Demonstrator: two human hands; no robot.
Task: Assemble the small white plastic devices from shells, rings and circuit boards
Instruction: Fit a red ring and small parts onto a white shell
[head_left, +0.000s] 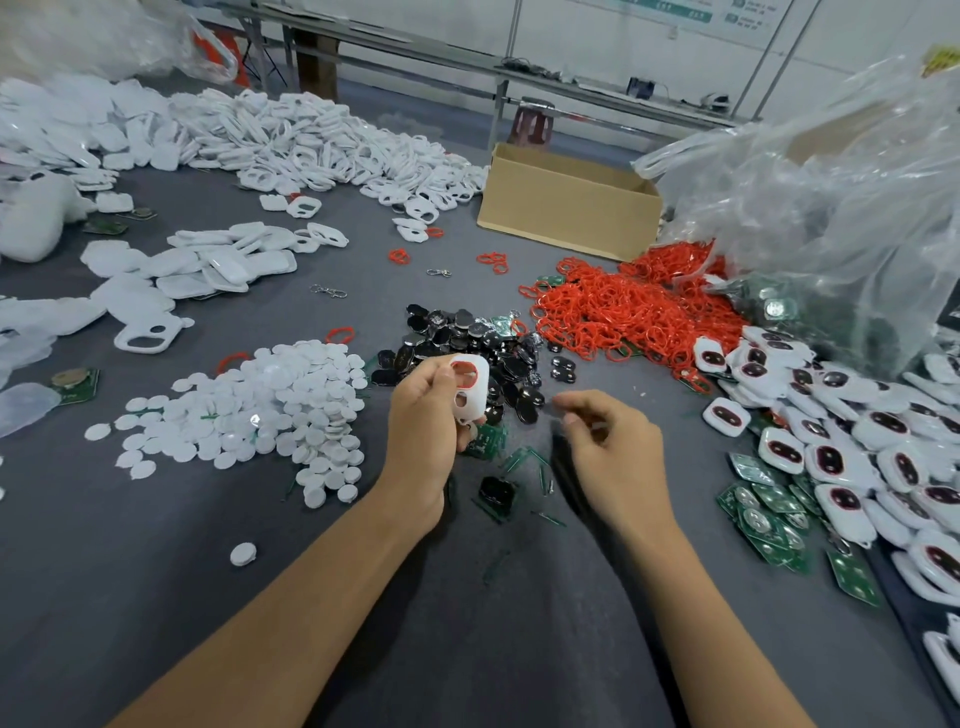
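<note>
Grey table, your view from above. Largest container: the clear plastic bag at far right, crumpled and slumped; green boards show through its lower wall, and the rest of the contents can't be made out. Next to it on the left is the cardboard box, flaps open, but its inside is hidden from this angle. Loose heaps, no containers: white shells along the far edge, red rings spilling from the foot of the bag, finished white devices at right with loose green circuit boards against them, white discs left of centre, and black parts in the middle. The work piece is the white shell, held up over the near edge of the black parts, just beyond your wrists. Its long axis stands nearly upright, top leaning slightly left (open face toward you); the larger opening, lined in red, is uppermost and the smaller one is below. Your left hand grips it, thumb on the upper left edge and fingers curled round behind. Your right hand hovers just beside it, fingers curled with thumb near forefinger; motion blur, so can't tell whether anything is pinched.
</note>
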